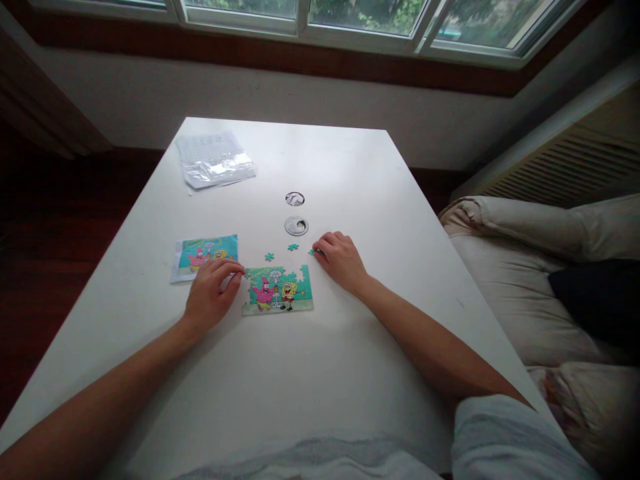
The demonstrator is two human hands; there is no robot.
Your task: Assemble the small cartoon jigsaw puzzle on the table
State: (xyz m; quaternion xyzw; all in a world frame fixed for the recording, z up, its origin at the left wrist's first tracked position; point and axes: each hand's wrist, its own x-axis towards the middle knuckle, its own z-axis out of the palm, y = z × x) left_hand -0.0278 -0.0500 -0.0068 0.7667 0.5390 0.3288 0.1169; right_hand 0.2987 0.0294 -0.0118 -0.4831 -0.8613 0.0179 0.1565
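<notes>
A partly assembled jigsaw puzzle (pixel 277 295) with cartoon figures lies flat on the white table, with gaps along its top and left edges. My left hand (pixel 213 291) is at its upper left corner, thumb and forefinger closed on the edge there. To the upper right of the puzzle, my right hand (pixel 341 260) pinches a small teal puzzle piece (pixel 312 252), mostly covered by the fingers. Two loose pieces, one teal puzzle piece (pixel 269 257) and another puzzle piece (pixel 293 247), lie just above the puzzle.
Left of the puzzle, partly behind my left hand, is a picture packet (pixel 187 257) with the same scene. Two round grommets (pixel 297 226) are set in the white table (pixel 300 373). A clear plastic bag (pixel 217 160) lies far left. A beige sofa (pixel 500 287) stands at the right.
</notes>
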